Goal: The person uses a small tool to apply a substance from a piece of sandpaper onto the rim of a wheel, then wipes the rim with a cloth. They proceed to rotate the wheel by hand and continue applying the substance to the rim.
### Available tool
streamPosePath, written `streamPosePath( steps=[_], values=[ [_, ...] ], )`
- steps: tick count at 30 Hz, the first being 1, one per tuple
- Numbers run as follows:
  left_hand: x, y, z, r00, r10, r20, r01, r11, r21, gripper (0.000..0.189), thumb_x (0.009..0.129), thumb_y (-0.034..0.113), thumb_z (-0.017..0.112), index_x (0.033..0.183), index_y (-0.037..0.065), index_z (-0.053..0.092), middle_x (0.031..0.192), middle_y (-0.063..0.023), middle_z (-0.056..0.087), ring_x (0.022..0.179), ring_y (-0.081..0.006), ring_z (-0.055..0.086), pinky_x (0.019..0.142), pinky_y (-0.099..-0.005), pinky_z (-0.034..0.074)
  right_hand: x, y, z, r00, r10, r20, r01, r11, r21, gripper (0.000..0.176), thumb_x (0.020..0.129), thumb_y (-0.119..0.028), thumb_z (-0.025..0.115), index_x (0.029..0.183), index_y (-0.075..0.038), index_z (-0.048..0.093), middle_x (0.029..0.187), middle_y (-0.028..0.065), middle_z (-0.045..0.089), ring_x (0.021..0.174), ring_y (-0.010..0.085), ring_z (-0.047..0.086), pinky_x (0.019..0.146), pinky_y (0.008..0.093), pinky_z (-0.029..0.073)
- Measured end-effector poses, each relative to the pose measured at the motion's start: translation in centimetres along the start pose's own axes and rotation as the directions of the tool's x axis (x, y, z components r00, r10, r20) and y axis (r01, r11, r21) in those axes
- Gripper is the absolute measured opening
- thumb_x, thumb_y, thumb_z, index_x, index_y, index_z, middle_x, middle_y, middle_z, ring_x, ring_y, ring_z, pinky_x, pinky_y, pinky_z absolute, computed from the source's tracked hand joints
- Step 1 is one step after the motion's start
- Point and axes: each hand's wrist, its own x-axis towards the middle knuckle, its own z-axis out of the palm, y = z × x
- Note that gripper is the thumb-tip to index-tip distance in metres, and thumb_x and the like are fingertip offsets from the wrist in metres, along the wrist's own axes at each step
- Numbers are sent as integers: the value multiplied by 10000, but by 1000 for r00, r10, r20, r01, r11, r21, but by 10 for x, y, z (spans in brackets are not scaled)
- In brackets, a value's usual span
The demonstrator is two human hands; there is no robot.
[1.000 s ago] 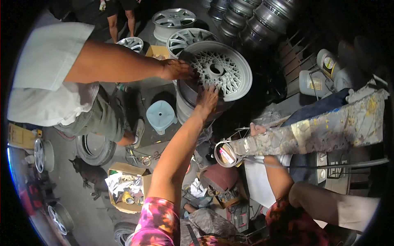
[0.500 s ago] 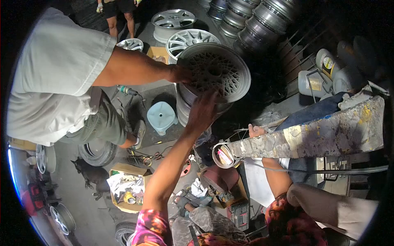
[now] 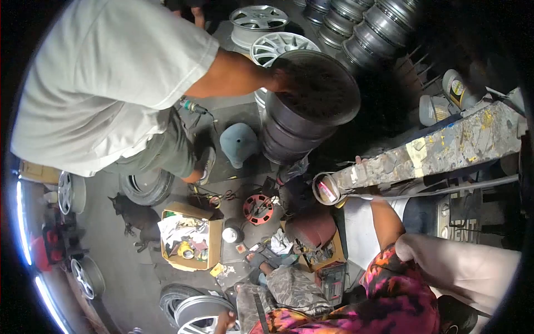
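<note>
My left hand point(image 3: 225, 321) is low at the bottom edge, overlapping a silver spoked wheel point(image 3: 200, 324); its fingers are small and blurred. My right forearm point(image 3: 385, 220) runs up under a paint-stained beam point(image 3: 423, 156), and only fingertips of my right hand point(image 3: 359, 160) show at the beam's upper edge. The rest of that hand is hidden. In front of me, a dark mesh-faced wheel point(image 3: 339, 108) sits tilted on a stack of wheels point(image 3: 286, 142). Another person's hand point(image 3: 283, 78) is at its upper left rim.
A person in a light shirt point(image 3: 128, 83) leans in from the left. A blue stool point(image 3: 238, 142) stands by the stack. An open cardboard box point(image 3: 213, 242), a red cable reel point(image 3: 258, 210), a dark dog point(image 3: 136, 217) and a tyre point(image 3: 147, 189) are on the floor.
My left hand has left the mesh-faced wheel and come down to the bottom of the view. The other person still reaches to that wheel, which now looks darker. My view has shifted.
</note>
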Motion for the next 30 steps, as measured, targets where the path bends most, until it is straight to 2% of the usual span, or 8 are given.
streamPosePath(
  steps=[2, 4, 6, 10, 15, 22, 28, 30],
  values=[
    [-32, -19, 34, 990, -132, 52, 139, 977, -160, 433, 884, 374, 609, 1064, -14, 671, 954, -278, 699, 936, -397, 692, 772, -469, 534, 0, 9, 6, 999, 39, 7, -39, 999, -2, 341, 937, -163, 557, 1258, -49, 580, 945, 74, 602, 779, 262, 544, 643, 412, 433],
    [-46, -4, 41, 970, -231, 75, 242, 903, -354, 432, 885, 373, 608, 1064, -14, 671, 955, -277, 699, 936, -396, 692, 772, -469, 534, -2, 19, 8, 998, 63, 8, -63, 998, -12, 338, 937, -166, 558, 1252, -47, 584, 942, 76, 605, 780, 264, 547, 645, 413, 435],
    [-46, 11, 47, 963, -263, 62, 259, 833, -490, 431, 886, 372, 607, 1064, -15, 671, 956, -276, 699, 936, -396, 692, 773, -468, 534, -3, 26, 8, 996, 87, 17, -87, 996, -15, 335, 936, -169, 560, 1246, -45, 588, 940, 77, 607, 781, 266, 549, 648, 413, 437],
    [-49, 35, 44, 965, -260, 2, 196, 721, -665, 429, 887, 370, 605, 1064, -15, 671, 958, -275, 700, 936, -394, 692, 774, -467, 534, -4, 38, 17, 992, 124, 20, -124, 992, -15, 330, 934, -174, 564, 1235, -41, 596, 935, 80, 613, 784, 269, 555, 653, 414, 440],
    [-50, 58, 33, 972, -226, -63, 110, 677, -727, 426, 890, 367, 603, 1065, -16, 671, 960, -274, 700, 936, -392, 692, 775, -465, 534, -4, 50, 24, 986, 162, 26, -162, 987, -13, 325, 933, -181, 569, 1220, -36, 606, 929, 83, 620, 787, 273, 562, 659, 416, 444],
    [-66, 76, 36, 967, -244, -69, 99, 613, -784, 423, 893, 363, 600, 1065, -17, 671, 963, -271, 701, 935, -390, 692, 776, -462, 533, -6, 67, 37, 981, 192, 20, -192, 981, -3, 319, 930, -191, 575, 1200, -29, 619, 921, 88, 631, 791, 279, 573, 667, 418, 449],
    [-77, 68, 56, 963, -261, -66, 92, 550, -830, 420, 895, 359, 598, 1065, -18, 671, 965, -270, 701, 935, -387, 692, 777, -460, 533, -26, 88, 46, 986, 163, -37, -164, 987, -8, 315, 928, -200, 581, 1183, -23, 631, 914, 92, 639, 794, 284, 581, 674, 420, 454],
    [-81, 61, 65, 962, -268, -55, 99, 528, -843, 419, 896, 358, 597, 1065, -19, 671, 966, -269, 701, 935, -387, 692, 778, -460, 533, -52, 114, 55, 987, 120, -110, -124, 992, -27, 314, 927, -202, 583, 1177, -21, 635, 911, 94, 642, 795, 285, 584, 677, 421, 455]
  ],
)
